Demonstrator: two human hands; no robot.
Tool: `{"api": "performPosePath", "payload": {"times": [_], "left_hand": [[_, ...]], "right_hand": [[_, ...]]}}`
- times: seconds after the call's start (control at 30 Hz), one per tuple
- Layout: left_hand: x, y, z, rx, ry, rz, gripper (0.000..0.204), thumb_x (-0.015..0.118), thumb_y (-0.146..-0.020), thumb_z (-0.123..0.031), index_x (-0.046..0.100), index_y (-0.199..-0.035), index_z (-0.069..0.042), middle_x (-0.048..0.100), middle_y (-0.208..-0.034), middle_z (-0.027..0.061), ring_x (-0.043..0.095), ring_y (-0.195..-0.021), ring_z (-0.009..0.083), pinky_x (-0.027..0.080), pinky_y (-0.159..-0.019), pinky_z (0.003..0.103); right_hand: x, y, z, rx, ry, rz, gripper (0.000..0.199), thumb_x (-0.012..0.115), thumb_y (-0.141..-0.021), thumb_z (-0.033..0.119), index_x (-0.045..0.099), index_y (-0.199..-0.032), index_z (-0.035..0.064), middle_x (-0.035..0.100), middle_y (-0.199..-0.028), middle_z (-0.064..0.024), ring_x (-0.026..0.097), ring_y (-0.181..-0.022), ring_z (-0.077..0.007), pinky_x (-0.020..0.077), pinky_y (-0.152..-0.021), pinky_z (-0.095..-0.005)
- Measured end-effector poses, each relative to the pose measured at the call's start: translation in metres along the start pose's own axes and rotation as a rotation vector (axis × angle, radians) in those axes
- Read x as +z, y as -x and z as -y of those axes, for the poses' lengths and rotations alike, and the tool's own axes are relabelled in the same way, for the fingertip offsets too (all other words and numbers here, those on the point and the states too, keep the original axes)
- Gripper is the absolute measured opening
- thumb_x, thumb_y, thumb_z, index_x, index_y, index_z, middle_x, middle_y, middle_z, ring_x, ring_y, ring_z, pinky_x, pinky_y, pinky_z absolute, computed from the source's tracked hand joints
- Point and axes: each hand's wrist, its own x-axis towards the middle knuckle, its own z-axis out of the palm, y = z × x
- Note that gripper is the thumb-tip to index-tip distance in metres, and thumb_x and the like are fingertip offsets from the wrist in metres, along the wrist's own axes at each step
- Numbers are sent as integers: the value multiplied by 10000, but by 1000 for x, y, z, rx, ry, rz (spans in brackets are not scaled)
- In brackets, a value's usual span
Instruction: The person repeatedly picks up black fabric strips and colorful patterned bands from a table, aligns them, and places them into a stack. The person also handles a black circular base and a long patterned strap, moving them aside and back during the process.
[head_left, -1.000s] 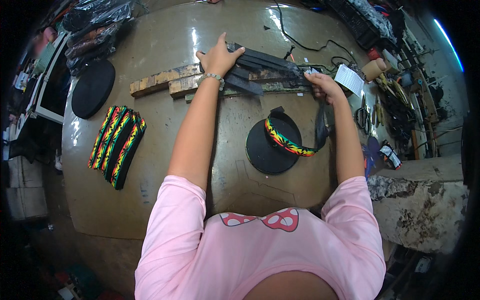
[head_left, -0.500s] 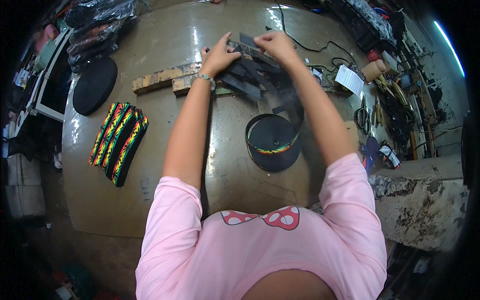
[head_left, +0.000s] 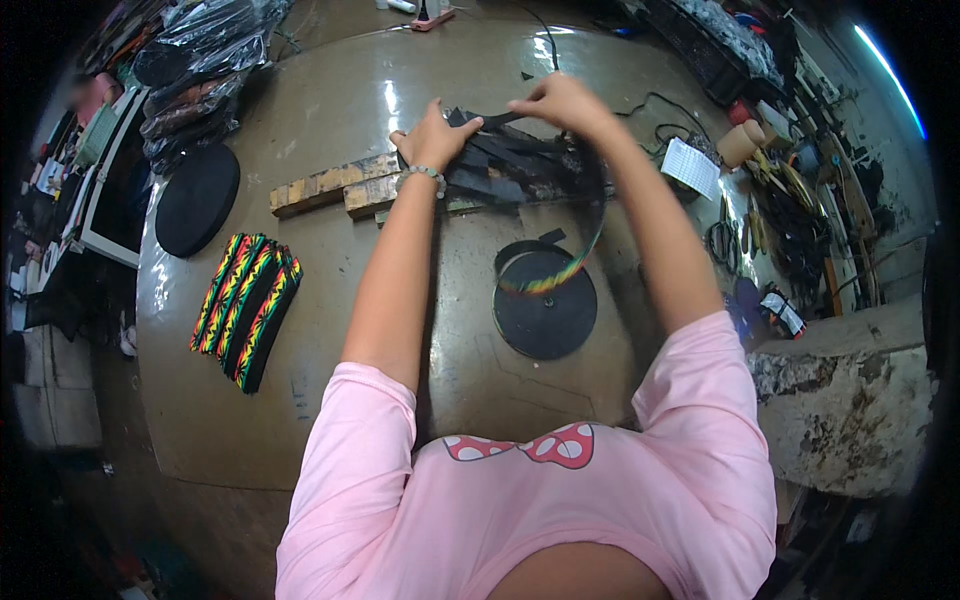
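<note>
The black strap [head_left: 520, 118] is pinched by the right hand [head_left: 560, 100]; the strap pile [head_left: 500, 165] is pressed by the left hand [head_left: 432, 135]. Tension should be kept even.

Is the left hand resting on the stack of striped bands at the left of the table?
No, the left hand presses on the pile of black strips far from the striped bands.
</note>
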Motion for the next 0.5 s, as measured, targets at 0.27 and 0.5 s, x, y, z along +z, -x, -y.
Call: {"api": "performPosePath", "payload": {"times": [0.27,0.5], "left_hand": [[4,-2,3,27,-16,-13,845,611,-698,-620,423,-1324,-85,641,-1082,164,608,-1022,285,154,-1012,500],[0,-2,0,1,-36,23,864,604,-696,-631,403,-1341,-93,639,-1091,157,599,-1040,289,174,-1007,509]], "right_hand": [[-34,78,-96,281,-364,69,423,690,-771,434,661,-724,15,505,-564,7,446,-501,-111,354,-474,-272],[11,89,-136,432,-918,194,274,652,-841,352,597,-750,99,416,-593,81,342,-502,-40,280,-446,-198]]}}
